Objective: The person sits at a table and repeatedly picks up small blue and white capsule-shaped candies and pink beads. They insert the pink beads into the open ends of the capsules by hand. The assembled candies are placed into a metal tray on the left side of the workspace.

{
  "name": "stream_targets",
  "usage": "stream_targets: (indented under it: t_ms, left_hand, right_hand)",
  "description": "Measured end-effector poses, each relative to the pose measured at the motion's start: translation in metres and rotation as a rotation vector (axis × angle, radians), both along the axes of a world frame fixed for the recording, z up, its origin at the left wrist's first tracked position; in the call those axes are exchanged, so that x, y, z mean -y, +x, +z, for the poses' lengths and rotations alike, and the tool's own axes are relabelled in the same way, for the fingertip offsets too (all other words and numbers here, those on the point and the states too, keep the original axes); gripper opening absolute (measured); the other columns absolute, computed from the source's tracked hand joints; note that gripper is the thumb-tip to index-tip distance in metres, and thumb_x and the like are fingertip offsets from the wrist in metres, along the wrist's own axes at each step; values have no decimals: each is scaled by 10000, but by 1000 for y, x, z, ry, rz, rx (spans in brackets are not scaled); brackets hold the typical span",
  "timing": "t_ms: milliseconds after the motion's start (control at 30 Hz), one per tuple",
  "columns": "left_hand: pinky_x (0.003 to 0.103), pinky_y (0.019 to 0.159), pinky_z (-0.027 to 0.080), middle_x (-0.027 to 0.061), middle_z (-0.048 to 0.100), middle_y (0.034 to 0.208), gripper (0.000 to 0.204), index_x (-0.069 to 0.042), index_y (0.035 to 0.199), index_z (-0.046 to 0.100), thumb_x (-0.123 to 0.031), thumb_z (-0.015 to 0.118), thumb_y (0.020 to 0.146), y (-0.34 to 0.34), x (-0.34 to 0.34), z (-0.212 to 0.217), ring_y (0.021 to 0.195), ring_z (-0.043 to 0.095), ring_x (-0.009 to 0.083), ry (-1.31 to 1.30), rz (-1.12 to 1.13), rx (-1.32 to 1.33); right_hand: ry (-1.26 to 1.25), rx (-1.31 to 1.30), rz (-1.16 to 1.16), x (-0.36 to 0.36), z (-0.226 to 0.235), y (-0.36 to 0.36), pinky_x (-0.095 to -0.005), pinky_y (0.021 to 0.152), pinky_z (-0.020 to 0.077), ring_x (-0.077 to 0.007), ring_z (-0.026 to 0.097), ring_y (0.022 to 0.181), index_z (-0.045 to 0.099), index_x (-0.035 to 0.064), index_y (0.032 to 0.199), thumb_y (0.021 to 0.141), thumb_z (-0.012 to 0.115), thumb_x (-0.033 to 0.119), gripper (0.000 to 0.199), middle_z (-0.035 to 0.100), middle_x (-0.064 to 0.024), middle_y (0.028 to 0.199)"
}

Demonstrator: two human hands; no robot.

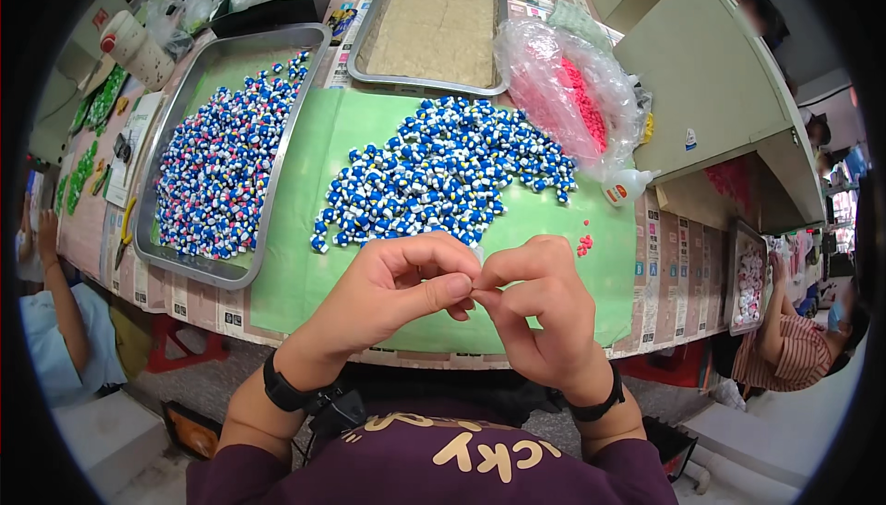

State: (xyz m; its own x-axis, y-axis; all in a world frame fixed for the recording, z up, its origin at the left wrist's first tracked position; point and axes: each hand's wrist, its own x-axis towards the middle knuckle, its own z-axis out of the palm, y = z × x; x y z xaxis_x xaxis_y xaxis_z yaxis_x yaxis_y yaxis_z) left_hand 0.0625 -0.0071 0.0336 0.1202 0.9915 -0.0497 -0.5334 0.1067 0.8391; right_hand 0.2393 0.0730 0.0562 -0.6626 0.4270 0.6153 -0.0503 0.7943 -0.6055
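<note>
Over the near part of a green mat (305, 293), my left hand (392, 283) and my right hand (544, 306) meet, fingertips pinched together. Whatever lies between them is too small and hidden to make out. Just beyond my fingers spreads a heap of small blue and white pieces (443, 173) with yellow bits. To its left a metal tray (254, 270) holds many similar blue pieces (221, 163), here with pink-red bits among them. A few tiny pink-red pieces (584, 245) lie on the mat beyond my right hand.
A clear plastic bag (535, 71) of pink-red pieces and a small white squeeze bottle (626, 186) stand at the right, beside a cabinet (706, 90). A second tray (355, 62) sits at the back. Yellow-handled pliers (126, 228) lie far left. Other people work at both sides.
</note>
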Motion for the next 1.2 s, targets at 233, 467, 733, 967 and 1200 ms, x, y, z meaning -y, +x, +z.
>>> stream_targets:
  t_ms: [233, 467, 733, 967, 1200]
  left_hand:
    - [246, 709, 529, 60, 606, 1001, 103, 9, 989, 668, -73, 624, 944, 0, -1, 0, 849, 599, 113, 83, 18, -99]
    - [250, 709, 525, 72, 606, 1015, 96, 15, 986, 672, -51, 621, 939, 0, 1, -1, 858, 597, 119, 83, 64, -164]
    - [268, 826, 521, 100, 617, 1116, 207, 29, 1092, 662, 61, 569, 910, -24, 8, 5, 976, 610, 150, 107, 299, -454]
    - [304, 881, 539, 151, 626, 1219, 263, 43, 1169, 616, 30, 604, 906, -47, 20, -8, 1060, 633, 185, 60, 491, -435]
    - [289, 841, 548, 132, 659, 1128, 224, 41, 1126, 630, 13, 625, 904, -50, 25, -5, 973, 667, 182, -24, 370, -313]
  right_hand:
    - [76, 1, 106, -9, 0, 4, -340, 682, 474, -237, 612, 766, 521, 53, 786, 668, 661, -24, 198, 632, -93, 938]
    - [44, -12, 8, 0, -4, 1, -349, 658, 511, -267, 628, 775, 506, 34, 758, 658, 684, -81, 235, 633, -132, 918]
    - [24, 255, -17, -21, -7, 2, -342, 672, 446, -261, 571, 755, 461, 50, 726, 638, 620, -91, 230, 606, -83, 873]
    - [138, 475, 37, -31, -17, -2, -356, 785, 390, -243, 534, 787, 448, 82, 744, 687, 559, -59, 188, 550, -48, 832]
    - [171, 600, 49, -31, -11, -8, -374, 818, 380, -240, 534, 796, 456, 98, 757, 701, 544, -64, 193, 509, -45, 789]
